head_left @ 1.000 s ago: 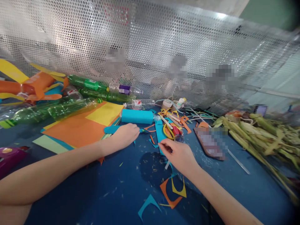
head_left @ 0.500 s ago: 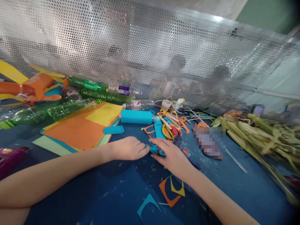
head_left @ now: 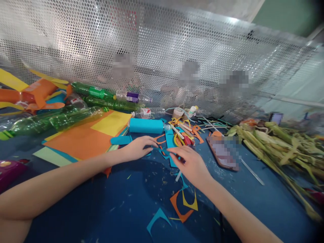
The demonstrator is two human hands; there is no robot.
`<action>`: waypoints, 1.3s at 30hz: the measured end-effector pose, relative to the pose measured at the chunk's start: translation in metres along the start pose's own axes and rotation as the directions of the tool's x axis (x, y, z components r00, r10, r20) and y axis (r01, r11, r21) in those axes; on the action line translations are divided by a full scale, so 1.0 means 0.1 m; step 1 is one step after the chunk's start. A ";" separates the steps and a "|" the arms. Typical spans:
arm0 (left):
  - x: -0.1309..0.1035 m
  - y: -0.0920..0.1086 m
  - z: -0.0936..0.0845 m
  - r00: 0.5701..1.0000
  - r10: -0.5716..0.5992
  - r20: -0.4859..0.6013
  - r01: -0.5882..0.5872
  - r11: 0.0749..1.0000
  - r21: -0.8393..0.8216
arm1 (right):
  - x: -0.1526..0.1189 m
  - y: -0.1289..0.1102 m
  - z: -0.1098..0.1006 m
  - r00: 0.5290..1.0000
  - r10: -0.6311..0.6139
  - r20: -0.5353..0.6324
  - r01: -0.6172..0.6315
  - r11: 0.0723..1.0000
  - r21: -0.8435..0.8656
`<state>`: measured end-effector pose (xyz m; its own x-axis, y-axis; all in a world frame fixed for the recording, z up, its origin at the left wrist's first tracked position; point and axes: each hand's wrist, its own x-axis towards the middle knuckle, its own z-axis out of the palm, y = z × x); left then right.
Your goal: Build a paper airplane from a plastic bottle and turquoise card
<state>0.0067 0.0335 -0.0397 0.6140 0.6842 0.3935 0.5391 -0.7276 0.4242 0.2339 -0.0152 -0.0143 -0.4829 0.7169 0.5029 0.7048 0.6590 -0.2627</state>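
My left hand (head_left: 140, 148) is over the middle of the blue table, thumb and fingertips closed on a thin piece of blue paper (head_left: 162, 149). From the other side, my right hand (head_left: 191, 163) pinches the same piece between thumb and fingers. Part of the paper is hidden by the fingers. Just beyond lies a bottle wrapped in blue paper (head_left: 146, 126), on its side. A rounded blue paper strip (head_left: 120, 140) rests behind my left wrist. Under and beyond my right fingertips is a flat blue paper strip (head_left: 172, 158).
Coloured paper sheets (head_left: 83, 141) lie at left, with green plastic bottles (head_left: 78, 116) behind. Scissors with red and yellow handles (head_left: 186, 139) sit among scraps. A phone (head_left: 222, 153) and corn husks (head_left: 275, 145) are at right. Cut-out scraps (head_left: 181, 207) lie in front. A perforated metal panel (head_left: 162, 50) stands behind.
Both hands have moved slightly away from me, and the left hand has shifted left, widening the gap between them. The blue paper piece shows between the fingertips. A whitish stick by my right hand is uncovered.
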 end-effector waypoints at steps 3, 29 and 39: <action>0.01 0.05 -0.04 1.000 -0.008 -0.029 0.007 0.999 -0.033 | -0.02 -0.11 0.07 0.975 -0.206 0.086 0.197 0.975 0.108; -0.32 0.55 0.08 0.966 0.256 -0.045 -0.257 0.966 -0.022 | 0.00 -0.11 -0.01 0.962 0.092 0.257 -0.171 0.937 0.304; -0.40 0.57 0.17 0.900 0.411 0.147 -0.422 0.905 0.053 | -0.04 -0.14 0.05 0.884 0.121 0.451 -0.260 0.930 0.261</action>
<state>0.0224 -0.0363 -0.0457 0.8587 0.3094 0.4085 0.2594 -0.9499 0.1743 0.2232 -0.0260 -0.0168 -0.5762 0.8162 0.0418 0.6450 0.4855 -0.5902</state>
